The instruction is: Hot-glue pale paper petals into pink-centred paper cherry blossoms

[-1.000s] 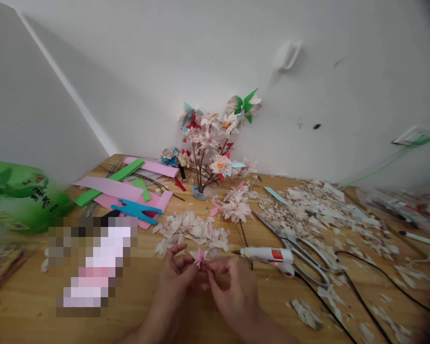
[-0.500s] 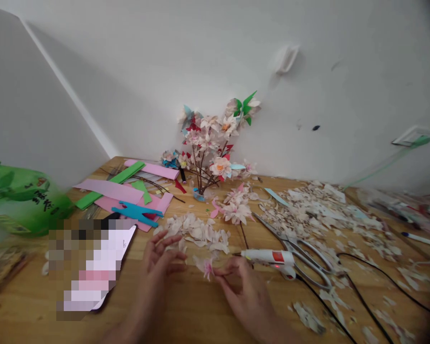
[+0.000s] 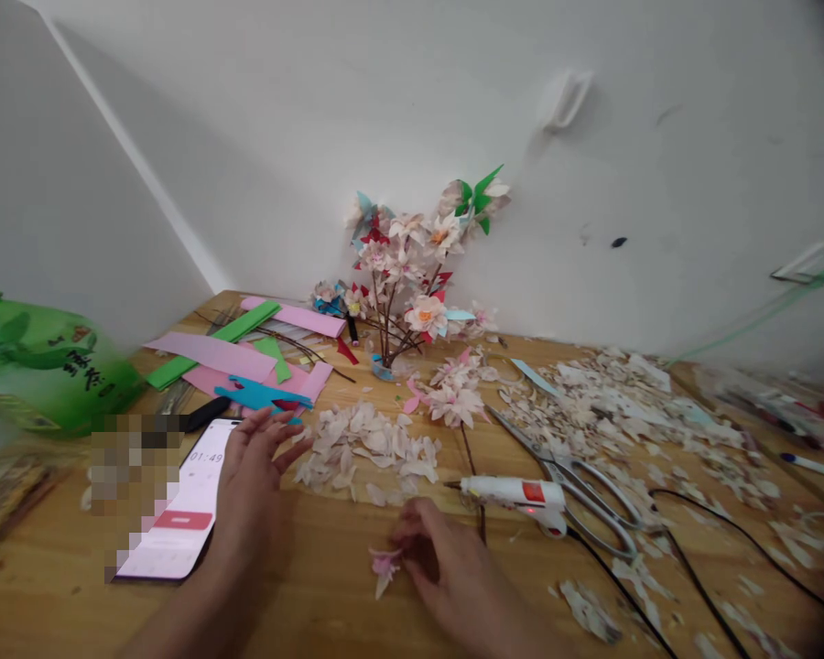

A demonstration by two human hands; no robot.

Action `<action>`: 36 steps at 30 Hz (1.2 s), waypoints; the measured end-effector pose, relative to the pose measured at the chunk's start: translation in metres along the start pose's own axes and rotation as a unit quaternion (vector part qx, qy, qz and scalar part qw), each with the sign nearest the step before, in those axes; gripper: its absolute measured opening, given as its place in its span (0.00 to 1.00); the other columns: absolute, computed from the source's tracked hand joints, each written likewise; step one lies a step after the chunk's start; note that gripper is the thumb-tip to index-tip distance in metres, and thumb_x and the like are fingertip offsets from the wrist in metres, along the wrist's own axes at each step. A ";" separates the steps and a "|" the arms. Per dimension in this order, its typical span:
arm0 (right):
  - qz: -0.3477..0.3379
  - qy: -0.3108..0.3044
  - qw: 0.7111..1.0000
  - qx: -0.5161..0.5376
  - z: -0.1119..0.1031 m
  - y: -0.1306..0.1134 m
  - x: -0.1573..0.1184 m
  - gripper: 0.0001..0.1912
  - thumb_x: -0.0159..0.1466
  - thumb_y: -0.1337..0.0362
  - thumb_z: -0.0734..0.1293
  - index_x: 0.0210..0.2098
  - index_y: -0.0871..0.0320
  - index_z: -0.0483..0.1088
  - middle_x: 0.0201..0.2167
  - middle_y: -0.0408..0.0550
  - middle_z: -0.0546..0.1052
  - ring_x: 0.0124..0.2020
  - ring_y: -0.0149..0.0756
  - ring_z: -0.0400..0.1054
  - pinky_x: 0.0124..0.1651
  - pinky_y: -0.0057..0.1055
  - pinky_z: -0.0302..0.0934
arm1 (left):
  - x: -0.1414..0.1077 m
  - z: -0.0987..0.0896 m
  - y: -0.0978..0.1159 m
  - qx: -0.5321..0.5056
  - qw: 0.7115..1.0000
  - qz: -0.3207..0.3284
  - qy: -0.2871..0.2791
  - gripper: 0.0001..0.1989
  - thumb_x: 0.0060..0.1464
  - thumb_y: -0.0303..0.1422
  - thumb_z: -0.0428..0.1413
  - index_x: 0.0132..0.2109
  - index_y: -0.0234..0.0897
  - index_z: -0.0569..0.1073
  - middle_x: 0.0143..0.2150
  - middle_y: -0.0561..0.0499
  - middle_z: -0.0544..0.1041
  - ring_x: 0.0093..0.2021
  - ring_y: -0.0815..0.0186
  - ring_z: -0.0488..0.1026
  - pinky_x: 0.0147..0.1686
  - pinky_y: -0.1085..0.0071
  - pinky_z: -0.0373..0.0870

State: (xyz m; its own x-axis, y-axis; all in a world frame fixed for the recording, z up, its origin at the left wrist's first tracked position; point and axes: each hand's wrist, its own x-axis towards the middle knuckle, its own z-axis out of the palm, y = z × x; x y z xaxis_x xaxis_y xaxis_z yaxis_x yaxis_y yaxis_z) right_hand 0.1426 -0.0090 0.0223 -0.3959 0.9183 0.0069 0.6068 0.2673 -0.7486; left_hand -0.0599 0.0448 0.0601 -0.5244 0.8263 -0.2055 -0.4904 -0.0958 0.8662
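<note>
Between thumb and fingers, my right hand (image 3: 446, 567) pinches a small pink and white paper flower (image 3: 384, 567), which hangs petals-down over the table. My left hand (image 3: 257, 467), fingers apart and holding nothing, hovers over the right edge of the phone (image 3: 171, 513), near the blue paper (image 3: 265, 392). A pile of cut white petals (image 3: 371, 448) lies between and beyond the hands. To the right of my right hand lies a white hot glue gun (image 3: 515, 492) with a small red light on. Behind it rest large scissors (image 3: 569, 471).
At the back stands a bunch of paper flowers on twigs (image 3: 412, 247). Pink and green crepe paper (image 3: 212, 357) lies back left, beside a green bottle (image 3: 48, 366). Paper scraps (image 3: 611, 403) cover the right side, crossed by a black cord (image 3: 700, 586).
My left hand has moved left, away from the flower, toward the phone and blue paper. My right hand has lowered slightly, and its flower has turned downward.
</note>
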 end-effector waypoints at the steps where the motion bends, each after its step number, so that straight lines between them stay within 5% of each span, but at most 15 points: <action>1: 0.000 -0.002 1.000 0.006 -0.001 0.000 -0.001 0.18 0.53 0.80 0.59 0.40 0.56 0.62 0.36 0.47 0.78 0.38 0.37 0.72 0.41 0.34 0.64 | 0.003 -0.001 0.000 -0.006 1.000 0.007 0.006 0.09 0.42 0.30 0.55 0.35 0.39 0.65 0.33 0.54 0.72 0.33 0.68 0.72 0.37 0.66 0.71; 5: 0.000 -0.008 0.999 0.032 -0.002 0.003 -0.003 0.20 0.51 0.80 0.59 0.40 0.54 0.62 0.36 0.46 0.77 0.38 0.36 0.72 0.41 0.32 0.63 | 0.010 -0.007 -0.006 0.028 0.998 0.054 -0.008 0.08 0.47 0.32 0.54 0.37 0.39 0.65 0.34 0.53 0.73 0.39 0.66 0.72 0.48 0.64 0.65; 8: 0.002 0.004 0.998 0.056 0.000 0.006 -0.001 0.16 0.52 0.79 0.59 0.36 0.54 0.63 0.34 0.45 0.77 0.37 0.37 0.72 0.40 0.33 0.63 | 0.005 -0.011 -0.017 0.145 0.978 0.094 -0.120 0.10 0.49 0.33 0.54 0.40 0.40 0.66 0.34 0.53 0.74 0.40 0.66 0.71 0.46 0.67 0.64; 14: 0.049 0.041 0.975 0.211 0.004 0.011 0.007 0.14 0.53 0.75 0.61 0.36 0.54 0.58 0.29 0.44 0.78 0.34 0.38 0.73 0.40 0.36 0.64 | -0.021 -0.014 -0.035 0.290 0.864 0.046 -0.410 0.15 0.50 0.33 0.54 0.46 0.41 0.62 0.34 0.52 0.71 0.37 0.65 0.70 0.40 0.66 0.66; 19: 0.074 0.100 0.943 0.308 0.007 0.009 0.009 0.13 0.53 0.71 0.63 0.35 0.52 0.56 0.29 0.44 0.78 0.35 0.40 0.74 0.41 0.39 0.65 | -0.037 -0.016 -0.037 0.341 0.796 0.011 -0.500 0.29 0.44 0.28 0.58 0.52 0.44 0.57 0.42 0.50 0.70 0.45 0.62 0.69 0.47 0.63 0.65; 29: 0.056 0.161 0.943 0.287 0.006 0.011 0.009 0.12 0.54 0.70 0.63 0.35 0.53 0.58 0.30 0.45 0.78 0.35 0.39 0.73 0.43 0.38 0.64 | -0.032 -0.017 -0.060 0.307 0.844 0.057 -0.435 0.26 0.46 0.23 0.52 0.52 0.43 0.56 0.37 0.51 0.68 0.35 0.66 0.71 0.34 0.68 0.69; 36: 0.034 0.170 0.973 0.155 -0.011 0.011 0.005 0.09 0.56 0.71 0.60 0.36 0.54 0.59 0.31 0.45 0.76 0.35 0.36 0.71 0.41 0.34 0.64 | -0.016 -0.010 -0.037 0.309 0.892 0.186 -0.274 0.21 0.46 0.28 0.55 0.47 0.42 0.58 0.31 0.55 0.69 0.31 0.67 0.70 0.32 0.69 0.69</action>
State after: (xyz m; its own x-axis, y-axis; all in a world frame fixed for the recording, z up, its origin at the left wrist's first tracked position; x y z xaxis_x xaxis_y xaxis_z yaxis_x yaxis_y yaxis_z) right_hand 0.1547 0.0021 0.0218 -0.0789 0.9884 0.1295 0.3659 0.1496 -0.9185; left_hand -0.0403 0.0297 0.0274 -0.0694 0.9642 0.2560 0.2122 -0.2365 0.9482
